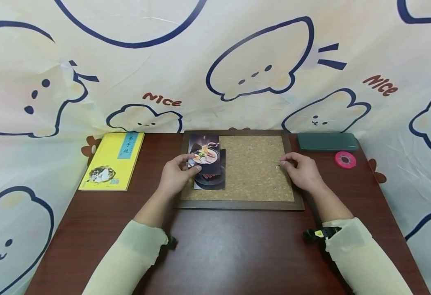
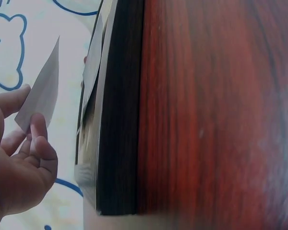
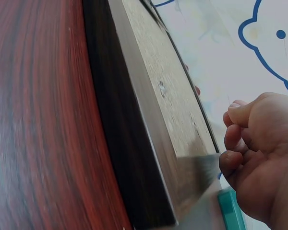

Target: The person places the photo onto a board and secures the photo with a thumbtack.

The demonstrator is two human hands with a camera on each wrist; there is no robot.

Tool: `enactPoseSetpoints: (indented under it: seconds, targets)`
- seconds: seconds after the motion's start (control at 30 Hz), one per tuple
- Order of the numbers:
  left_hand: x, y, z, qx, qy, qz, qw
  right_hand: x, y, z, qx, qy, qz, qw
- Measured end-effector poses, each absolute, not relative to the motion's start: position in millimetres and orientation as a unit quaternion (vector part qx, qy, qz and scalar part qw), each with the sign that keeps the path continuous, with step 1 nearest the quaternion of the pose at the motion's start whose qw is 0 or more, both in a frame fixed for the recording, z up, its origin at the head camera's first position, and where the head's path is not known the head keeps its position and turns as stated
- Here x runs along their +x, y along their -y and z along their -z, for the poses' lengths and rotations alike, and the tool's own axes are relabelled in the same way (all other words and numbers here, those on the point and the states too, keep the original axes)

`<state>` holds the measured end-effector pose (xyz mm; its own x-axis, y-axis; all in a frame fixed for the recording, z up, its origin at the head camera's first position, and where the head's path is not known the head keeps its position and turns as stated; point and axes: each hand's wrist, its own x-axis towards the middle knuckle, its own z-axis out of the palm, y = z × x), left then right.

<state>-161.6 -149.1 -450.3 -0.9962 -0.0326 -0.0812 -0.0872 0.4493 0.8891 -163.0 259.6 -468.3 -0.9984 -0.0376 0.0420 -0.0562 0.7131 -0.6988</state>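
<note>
My left hand (image 1: 176, 174) pinches a food photo card (image 1: 205, 157) showing a bowl of noodles between thumb and fingers, above the left part of a framed cork board (image 1: 256, 164). In the left wrist view the card's plain back (image 2: 43, 93) faces the camera, tilted up off the board. A second photo card (image 1: 215, 180) with a dark plate pictured on it lies partly hidden beneath the first. My right hand (image 1: 304, 170) hovers at the board's right edge, fingers curled and thumb against the index finger; nothing shows between them. Small clear bits, like pins (image 3: 162, 87), sit on the cork nearby.
A yellow book (image 1: 108, 164) lies at the table's far left. Back right are a dark green case (image 1: 327, 141) and a pink ring-shaped item (image 1: 345, 160). A patterned cloth (image 1: 237, 61) hangs behind the brown wooden table (image 1: 237, 250).
</note>
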Motion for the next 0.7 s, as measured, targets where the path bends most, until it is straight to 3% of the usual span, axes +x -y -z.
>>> enactPoseSetpoints:
  seconds: [0.7]
  targets:
    - [-153, 122, 456, 0.007, -0.859, -0.509, 0.052, -168, -223, 474, 0.044, 0.913, -0.405, 0.011]
